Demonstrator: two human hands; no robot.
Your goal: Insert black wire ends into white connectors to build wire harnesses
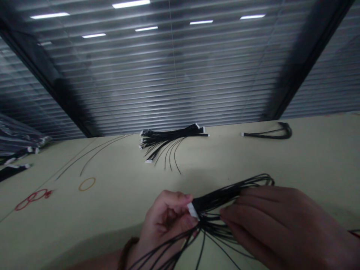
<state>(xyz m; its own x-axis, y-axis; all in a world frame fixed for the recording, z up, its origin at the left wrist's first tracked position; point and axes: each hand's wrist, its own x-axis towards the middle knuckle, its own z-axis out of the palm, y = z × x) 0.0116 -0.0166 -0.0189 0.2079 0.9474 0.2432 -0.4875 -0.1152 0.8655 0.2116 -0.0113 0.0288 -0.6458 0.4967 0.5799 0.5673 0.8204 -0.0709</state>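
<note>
Between my hands is a bundle of thin black wires (pixel 218 196) with a white connector (pixel 192 210) at its left end. My left hand (pixel 171 215) pinches that connector between thumb and fingers. Below the connector, loose wires (pixel 168 247) fan out toward the bottom edge. My right hand (pixel 270 221) is closed around the wires to the right of the connector. Its back faces the camera, so its fingertips are partly hidden. The far end of the bundle loops back above the right hand.
A pile of black wire harnesses (pixel 171 138) lies at the table's back edge, before a window with blinds (pixel 174 75). One folded harness (pixel 264 135) lies right of it. Leftward are a yellow rubber band (pixel 87 184), red loops (pixel 33 198), loose wires (pixel 92 155) and plastic-wrapped harnesses (pixel 19 138).
</note>
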